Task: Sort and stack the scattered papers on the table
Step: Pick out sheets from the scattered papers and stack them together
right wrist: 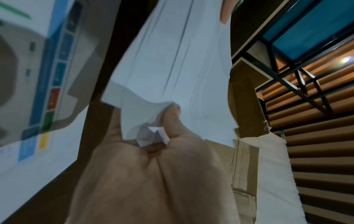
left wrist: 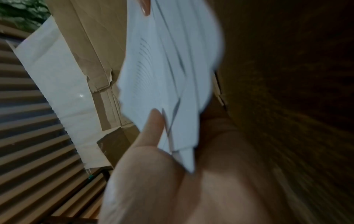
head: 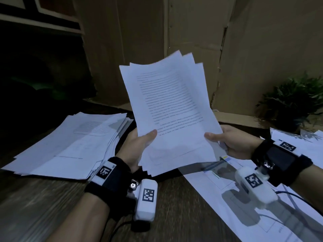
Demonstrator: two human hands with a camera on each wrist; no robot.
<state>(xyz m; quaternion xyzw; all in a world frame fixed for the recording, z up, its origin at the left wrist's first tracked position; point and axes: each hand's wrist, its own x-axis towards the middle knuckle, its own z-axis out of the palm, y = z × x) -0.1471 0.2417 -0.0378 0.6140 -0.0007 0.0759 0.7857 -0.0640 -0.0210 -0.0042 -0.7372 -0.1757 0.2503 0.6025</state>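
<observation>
Both hands are holding up a sheaf of printed pages above a dark wooden table (head: 174,206). On the far left, a loose pile of papers (head: 73,145) is lying on the table, its edges fanned and uneven. Just beside it, the left hand (head: 138,149) is gripping the sheaf (head: 173,110) at its lower left edge, thumb pressing on the front and fingers behind. The sheaf is tilting back, text facing the viewer, with several page corners sticking out unevenly at the top. The right hand (head: 234,140) is gripping the lower right edge in the same way; in the right wrist view a corner of paper is crumpling against its palm (right wrist: 153,151). Further right, a large printed sheet with colored blocks (head: 227,198) and other white sheets (head: 311,151) are lying flat on the table, near a small green plant (head: 293,102). Brown cardboard (head: 192,32) is standing behind everything.

The sorting looks roughly midway: one pile is gathered but not squared, one sheaf is in hand and needs aligning, and sheets on the right are waiting to be collected.
</observation>
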